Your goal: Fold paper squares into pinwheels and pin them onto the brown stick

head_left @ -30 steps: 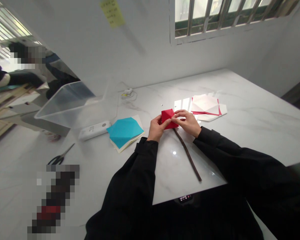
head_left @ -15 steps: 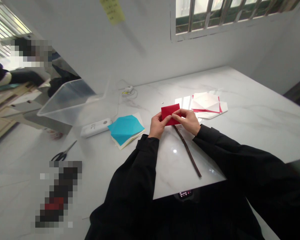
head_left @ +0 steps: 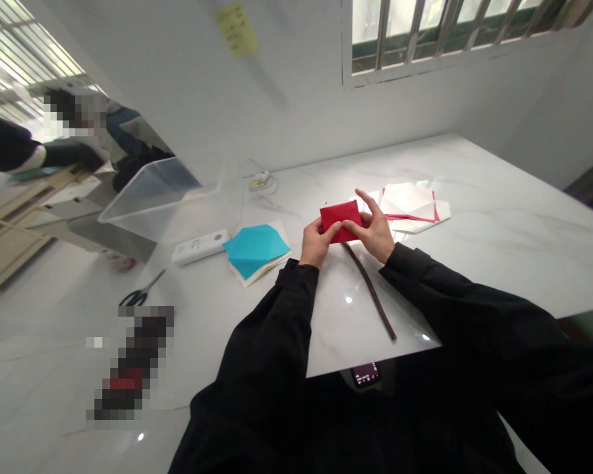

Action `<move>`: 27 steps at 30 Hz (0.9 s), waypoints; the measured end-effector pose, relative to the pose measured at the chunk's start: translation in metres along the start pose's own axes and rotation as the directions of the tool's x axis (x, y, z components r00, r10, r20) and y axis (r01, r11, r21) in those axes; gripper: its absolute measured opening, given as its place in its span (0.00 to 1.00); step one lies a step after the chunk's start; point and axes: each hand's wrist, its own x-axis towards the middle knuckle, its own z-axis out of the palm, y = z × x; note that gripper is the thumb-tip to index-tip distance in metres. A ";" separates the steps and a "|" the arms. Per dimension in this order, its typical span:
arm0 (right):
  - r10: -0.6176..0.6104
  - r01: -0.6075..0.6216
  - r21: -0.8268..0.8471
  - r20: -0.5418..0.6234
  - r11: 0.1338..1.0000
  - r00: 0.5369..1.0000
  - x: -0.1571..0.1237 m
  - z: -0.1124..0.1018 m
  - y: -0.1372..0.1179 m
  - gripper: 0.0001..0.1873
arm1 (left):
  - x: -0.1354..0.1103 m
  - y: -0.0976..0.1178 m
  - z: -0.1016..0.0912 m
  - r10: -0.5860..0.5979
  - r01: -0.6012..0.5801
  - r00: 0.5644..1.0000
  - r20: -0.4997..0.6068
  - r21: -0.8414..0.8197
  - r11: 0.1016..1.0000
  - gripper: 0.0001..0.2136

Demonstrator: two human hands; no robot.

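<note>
A folded red paper [head_left: 340, 216] is held up just above the white marble table [head_left: 499, 237] between both hands. My left hand [head_left: 315, 242] pinches its lower left corner with thumb and fingers. My right hand [head_left: 375, 229] grips its right side, thumb on the front and the index finger stretched up behind it. A long dark brown stick [head_left: 369, 289] lies on the table just below the hands, slanting toward me.
Folded white and red papers [head_left: 411, 205] lie right of the hands. A blue folded sheet [head_left: 255, 250] on cream papers lies to the left, beside a white device [head_left: 200, 245], a clear plastic bin [head_left: 163, 197] and scissors [head_left: 139, 295]. Another person sits at far left.
The red paper went from a pointed, partly open shape to a flat rectangle. Both hands rose slightly with it, and my right index finger has straightened upward.
</note>
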 end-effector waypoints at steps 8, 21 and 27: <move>0.028 -0.028 -0.021 0.008 0.999 1.000 0.005 -0.003 0.006 0.44 | -0.001 -0.002 0.002 0.007 -0.005 0.998 -0.055 0.039 0.999 0.25; 0.063 -0.063 0.016 -0.001 0.998 0.998 0.006 -0.002 0.007 0.34 | 0.000 -0.005 0.003 0.034 -0.026 0.996 -0.084 0.096 0.995 0.23; 0.037 -0.037 -0.002 0.000 0.999 0.999 0.006 -0.002 0.006 0.31 | 0.000 -0.005 0.003 0.007 -0.003 0.997 -0.074 0.056 0.998 0.24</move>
